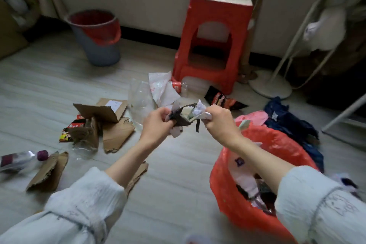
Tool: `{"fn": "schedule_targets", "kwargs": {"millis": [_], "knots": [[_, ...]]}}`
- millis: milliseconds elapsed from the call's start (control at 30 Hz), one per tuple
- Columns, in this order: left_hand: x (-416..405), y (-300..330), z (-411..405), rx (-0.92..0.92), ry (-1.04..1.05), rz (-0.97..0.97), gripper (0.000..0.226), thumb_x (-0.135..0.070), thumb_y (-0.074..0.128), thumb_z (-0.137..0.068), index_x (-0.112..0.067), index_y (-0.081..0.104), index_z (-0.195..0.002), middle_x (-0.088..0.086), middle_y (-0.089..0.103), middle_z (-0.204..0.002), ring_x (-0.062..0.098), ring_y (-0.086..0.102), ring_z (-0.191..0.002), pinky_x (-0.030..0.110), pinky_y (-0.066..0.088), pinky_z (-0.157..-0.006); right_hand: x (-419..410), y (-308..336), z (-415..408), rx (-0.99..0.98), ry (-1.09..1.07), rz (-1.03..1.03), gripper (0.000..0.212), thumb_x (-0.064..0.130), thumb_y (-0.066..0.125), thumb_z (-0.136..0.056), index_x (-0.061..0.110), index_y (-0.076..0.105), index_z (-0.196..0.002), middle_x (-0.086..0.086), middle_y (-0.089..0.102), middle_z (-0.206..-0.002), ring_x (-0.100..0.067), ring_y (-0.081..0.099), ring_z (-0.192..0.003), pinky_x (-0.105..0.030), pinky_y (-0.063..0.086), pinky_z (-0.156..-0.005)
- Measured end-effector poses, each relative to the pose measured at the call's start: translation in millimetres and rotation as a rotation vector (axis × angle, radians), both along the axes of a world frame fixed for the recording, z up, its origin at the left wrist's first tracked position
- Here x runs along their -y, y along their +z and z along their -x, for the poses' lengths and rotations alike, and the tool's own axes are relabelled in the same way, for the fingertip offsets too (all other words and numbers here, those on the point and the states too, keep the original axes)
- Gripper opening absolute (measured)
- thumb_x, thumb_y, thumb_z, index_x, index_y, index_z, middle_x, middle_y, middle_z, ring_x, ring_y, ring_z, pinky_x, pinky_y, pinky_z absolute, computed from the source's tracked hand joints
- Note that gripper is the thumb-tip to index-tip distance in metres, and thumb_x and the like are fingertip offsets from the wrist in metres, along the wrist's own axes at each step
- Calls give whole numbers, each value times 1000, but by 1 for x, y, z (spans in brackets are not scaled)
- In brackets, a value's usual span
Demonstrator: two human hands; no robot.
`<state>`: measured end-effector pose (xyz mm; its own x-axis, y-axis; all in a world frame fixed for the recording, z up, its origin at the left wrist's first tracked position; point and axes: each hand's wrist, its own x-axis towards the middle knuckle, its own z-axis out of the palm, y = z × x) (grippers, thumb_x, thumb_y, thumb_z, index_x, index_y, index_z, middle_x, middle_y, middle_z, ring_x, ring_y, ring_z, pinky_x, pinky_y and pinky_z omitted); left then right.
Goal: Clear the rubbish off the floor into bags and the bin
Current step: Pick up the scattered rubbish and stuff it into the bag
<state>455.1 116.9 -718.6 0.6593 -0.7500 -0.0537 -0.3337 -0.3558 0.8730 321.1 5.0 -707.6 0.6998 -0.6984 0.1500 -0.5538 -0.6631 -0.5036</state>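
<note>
The stool (215, 41) is bright red with a dirty white top. The bin (99, 45) is grey, lined in red. The bag (247, 194) is red-orange (slightly translucent). Brown cardboard (116, 134) lies on the pale grey, faintly streaked floor (178, 184); sleeves (89, 204) are pale blue.

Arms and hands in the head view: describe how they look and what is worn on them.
Both arms wear loose, pale blue-grey sleeves of crinkled fabric, pushed up so the forearms are bare. The right sleeve has faint stitched patterning near its cuff; the left sleeve looks plainer. The left hand and right hand are bare, with no gloves visible.
</note>
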Motion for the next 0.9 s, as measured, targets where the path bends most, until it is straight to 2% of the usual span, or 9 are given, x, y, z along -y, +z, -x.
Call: {"fn": "schedule_targets", "kwargs": {"millis": [133,267,367,467,533,600,667,767,900], "knots": [[11,58,64,76,-199,-9,28,-2,59,-79,-8,60,-106,8,64,-86,17,57,-73,13,41,-47,-12,67,79,-22,-126,23,10,1,55,-83,1,63,-77,-19,62,-89,-32,54,-86,-26,19,-61],[30,82,117,64,-393,-133,23,-2,63,-76,-7,64,-99,8,62,-83,18,55,-74,25,43,-60,-13,100,143,-103,-253,-84,31,3,51,-80,15,40,-55,-14,53,-75,-28,47,-77,-32,28,-66],[48,75,151,65,-484,-245,14,0,62,-74,-7,63,-85,9,56,-73,20,52,-66,27,43,-60,-7,91,174,-235,-237,-189,15,-1,52,-80,8,55,-69,-13,51,-80,-25,46,-80,-32,27,-66],[65,49,172,172,-553,-365,17,2,59,-76,-8,56,-91,12,56,-79,23,53,-75,27,36,-54,3,64,188,-232,-264,-277,19,1,55,-81,10,57,-64,-18,55,-84,-32,54,-85,-34,25,-60],[74,31,180,280,-621,-428,33,-3,59,-80,-6,54,-112,16,59,-104,24,54,-92,28,40,-64,17,40,191,-229,-241,-327,15,4,57,-81,1,65,-94,-16,59,-90,-30,57,-89,-31,28,-61],[78,14,184,369,-680,-444,50,-11,60,-83,-5,43,-131,14,52,-128,28,49,-115,29,40,-88,26,17,195,-245,-190,-449,47,11,63,-80,8,54,-125,-10,55,-102,-25,55,-95,-24,36,-66],[80,-2,183,525,-725,-451,60,-18,58,-85,-7,33,-139,14,41,-139,30,39,-127,34,35,-101,34,-8,204,-382,-128,-424,71,23,67,-79,17,34,-142,-15,43,-133,-30,45,-124,-25,40,-91],[83,-20,175,793,-741,-482,69,-24,53,-88,-9,17,-145,14,21,-149,31,20,-137,41,31,-108,35,-35,219,-592,-85,-328,80,40,59,-86,24,13,-149,-7,-1,-158,-32,13,-144,-46,24,-114],[91,-37,165,815,-712,-559,80,-11,47,-87,-8,-6,-147,18,0,-155,34,6,-143,43,23,-113,31,-54,236,-771,-96,-224,67,46,41,-94,26,10,-149,-4,-5,-159,-30,0,-146,-52,7,-117]]}}
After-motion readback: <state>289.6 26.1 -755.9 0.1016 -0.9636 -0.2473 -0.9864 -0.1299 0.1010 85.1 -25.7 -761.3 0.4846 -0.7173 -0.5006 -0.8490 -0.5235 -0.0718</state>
